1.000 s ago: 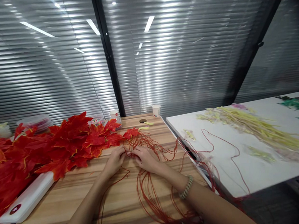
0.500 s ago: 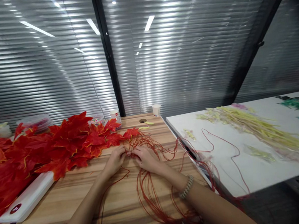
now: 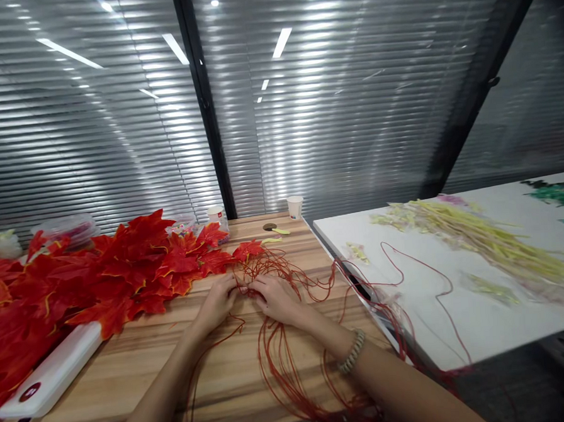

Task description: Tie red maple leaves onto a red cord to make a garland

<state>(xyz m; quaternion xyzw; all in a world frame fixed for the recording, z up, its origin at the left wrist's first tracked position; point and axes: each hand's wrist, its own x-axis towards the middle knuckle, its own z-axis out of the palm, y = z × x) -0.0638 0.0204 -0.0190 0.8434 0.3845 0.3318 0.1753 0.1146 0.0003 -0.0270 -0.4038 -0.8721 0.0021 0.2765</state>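
Thin red cord (image 3: pixel 282 356) lies in loose loops over the wood-grain table, trailing off its near edge and across to the right. My left hand (image 3: pixel 221 300) is pinched on a strand of the cord, with a loose length running down below it toward the near edge. Close beside it, fingertips almost meeting, my right hand (image 3: pixel 276 299) also pinches the cord. The exact spot between the fingertips is too small to make out. A tangle of the same cord sits just behind both hands.
Red artificial maple leaves (image 3: pixel 138 262) heap up on the left, over a white power strip (image 3: pixel 58 371). Paper cups (image 3: pixel 295 208) stand at the back. On the right, a white table (image 3: pixel 392 325) bears yellow stems (image 3: pixel 481 232) in plastic wrap. Blinds (image 3: pixel 352 106) rise behind.
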